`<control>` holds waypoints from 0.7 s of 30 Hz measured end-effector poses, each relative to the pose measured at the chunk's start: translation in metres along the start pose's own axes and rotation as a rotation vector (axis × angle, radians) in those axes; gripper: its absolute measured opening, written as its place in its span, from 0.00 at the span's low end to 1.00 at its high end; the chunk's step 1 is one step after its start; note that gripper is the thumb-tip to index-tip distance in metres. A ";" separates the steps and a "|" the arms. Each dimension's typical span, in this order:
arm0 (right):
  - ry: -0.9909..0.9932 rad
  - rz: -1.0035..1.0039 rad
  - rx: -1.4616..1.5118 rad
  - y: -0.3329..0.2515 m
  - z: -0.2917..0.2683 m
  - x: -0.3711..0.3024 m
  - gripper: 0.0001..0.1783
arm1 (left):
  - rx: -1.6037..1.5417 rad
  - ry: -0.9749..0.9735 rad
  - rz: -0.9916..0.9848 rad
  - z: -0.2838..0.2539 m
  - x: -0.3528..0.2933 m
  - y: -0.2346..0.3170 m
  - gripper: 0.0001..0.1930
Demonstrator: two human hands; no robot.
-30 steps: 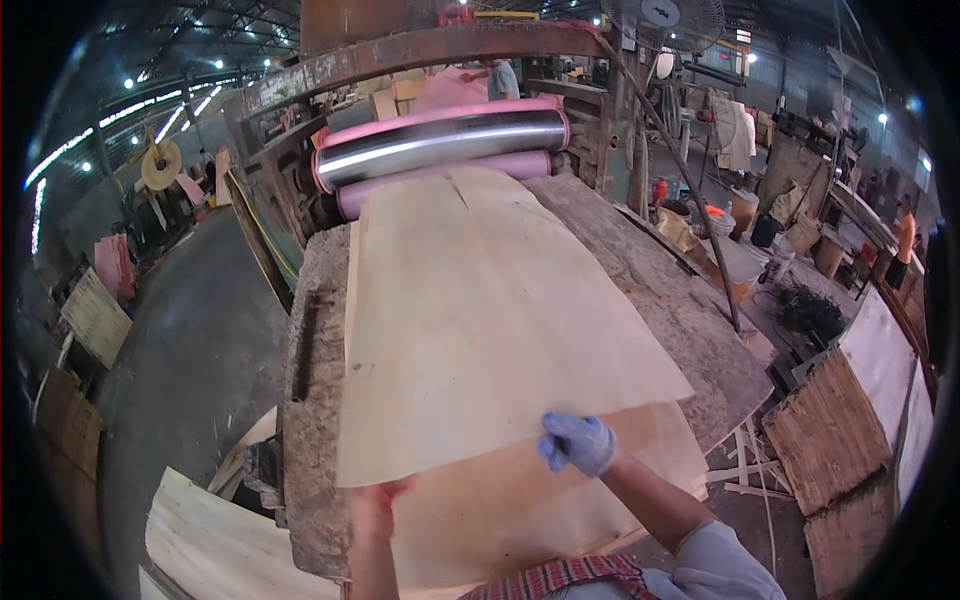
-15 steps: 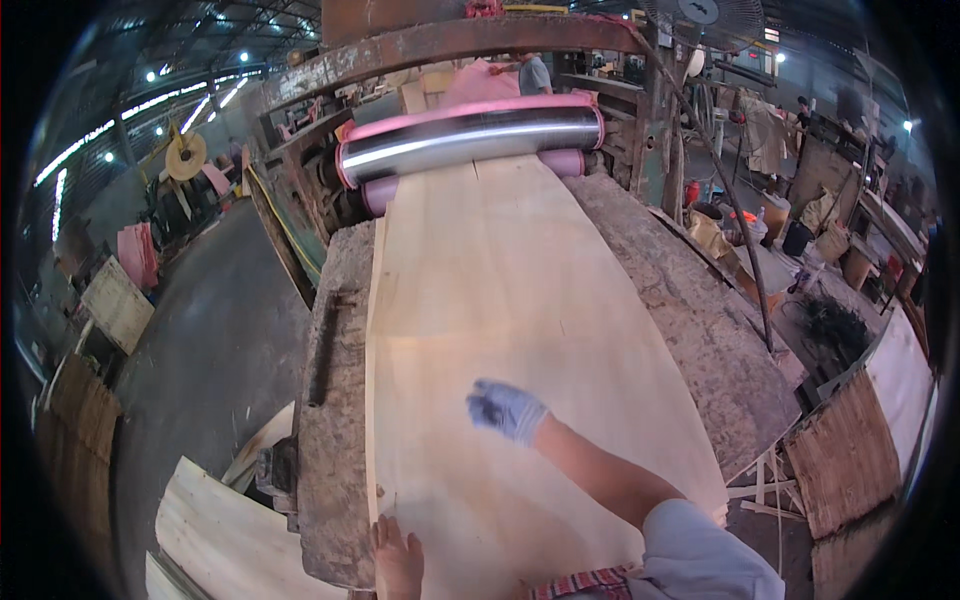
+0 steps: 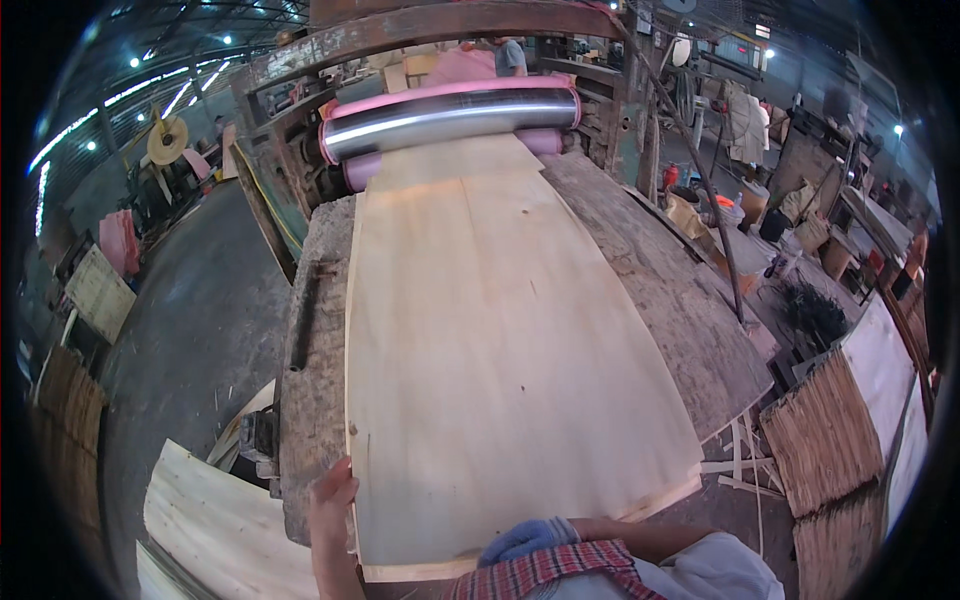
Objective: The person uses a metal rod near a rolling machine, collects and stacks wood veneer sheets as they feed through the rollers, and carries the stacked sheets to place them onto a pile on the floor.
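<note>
We found a large pale veneer sheet point(image 3: 500, 330) lying flat along the length of a rough, grey work table point(image 3: 660, 290). Its far end reached the rollers point(image 3: 450, 115), a shiny steel one above and pink ones beneath, and we could not tell whether the sheet's edge had entered between them. Its near end overhung the table's edge close to the person's body.

The left hand point(image 3: 330, 500), bare, was set against the sheet's near left edge, fingers curled over that edge and touching it; we judged it a light grip on the veneer sheet. The right hand point(image 3: 528, 538), in a blue glove, lay at the near edge of the sheet just above a checked garment point(image 3: 545, 572). We noted its fingers bent, but we could not tell whether they gripped the sheet or merely rested on it, as the hand was partly hidden.

Left of the table, on the floor, we recorded further pale veneer pieces point(image 3: 220, 520). To the right stood stacks of thin board ends point(image 3: 820, 440) and a slanted metal rod point(image 3: 700, 190). Behind the rollers, a person point(image 3: 505, 55) stood partly hidden. A dark bar point(image 3: 303, 325) lay along the table's left margin, apart from the sheet.
</note>
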State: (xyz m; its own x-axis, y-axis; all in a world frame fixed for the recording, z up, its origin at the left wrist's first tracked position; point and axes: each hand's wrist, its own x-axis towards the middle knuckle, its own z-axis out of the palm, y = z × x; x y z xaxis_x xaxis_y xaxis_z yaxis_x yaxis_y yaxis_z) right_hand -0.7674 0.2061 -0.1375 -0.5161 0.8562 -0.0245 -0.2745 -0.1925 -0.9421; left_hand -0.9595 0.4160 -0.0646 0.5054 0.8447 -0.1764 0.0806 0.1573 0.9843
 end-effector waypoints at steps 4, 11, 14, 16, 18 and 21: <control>-0.022 -0.163 0.063 0.017 0.011 -0.003 0.16 | 0.285 0.126 0.139 -0.001 0.004 -0.020 0.19; 0.115 -0.030 0.010 0.010 0.027 -0.015 0.17 | 1.108 0.113 0.409 0.000 0.000 -0.062 0.19; 0.143 0.007 -0.036 0.005 0.031 -0.014 0.18 | 0.884 0.091 0.407 -0.013 0.004 -0.074 0.19; 0.129 0.041 -0.034 0.001 0.032 -0.013 0.18 | 0.611 0.075 0.382 -0.029 0.001 -0.077 0.19; 0.124 0.093 -0.090 -0.008 0.035 -0.008 0.19 | 0.006 -0.047 -0.060 -0.039 0.003 -0.064 0.19; 0.098 0.099 -0.132 -0.018 0.038 -0.002 0.17 | -0.293 -0.127 -0.163 -0.029 -0.001 -0.062 0.20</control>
State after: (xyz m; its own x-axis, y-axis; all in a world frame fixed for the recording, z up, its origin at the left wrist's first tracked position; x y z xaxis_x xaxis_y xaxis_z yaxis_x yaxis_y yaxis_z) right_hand -0.7926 0.1892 -0.1080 -0.4524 0.8799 -0.1456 -0.1142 -0.2191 -0.9690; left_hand -0.9902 0.4205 -0.1258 0.6101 0.7294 -0.3096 -0.0720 0.4401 0.8951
